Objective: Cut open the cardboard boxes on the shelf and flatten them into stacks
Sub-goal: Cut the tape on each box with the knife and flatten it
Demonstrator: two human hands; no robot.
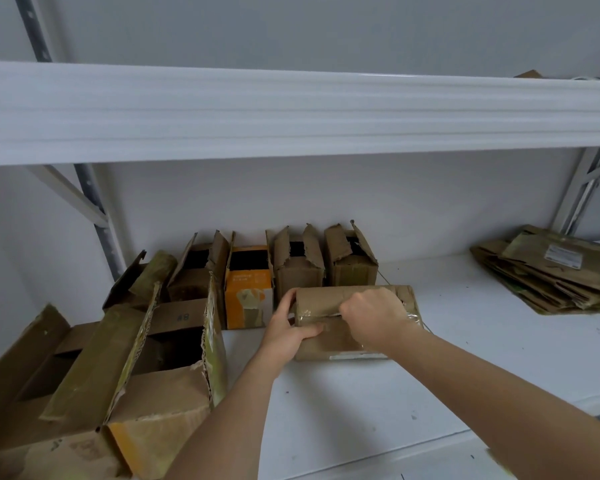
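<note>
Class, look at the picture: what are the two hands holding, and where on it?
Both hold the taped brown box: left hand grips its left end, right hand is curled at the taped top seam.

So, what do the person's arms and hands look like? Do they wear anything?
Both forearms are bare to the frame's edge: no sleeves show. The left hand and right hand wear no gloves; no watch, ring or bracelet is visible.

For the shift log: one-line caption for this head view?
Left hand steadies a taped box while right hand works its seam; flattened stack at right.
</note>
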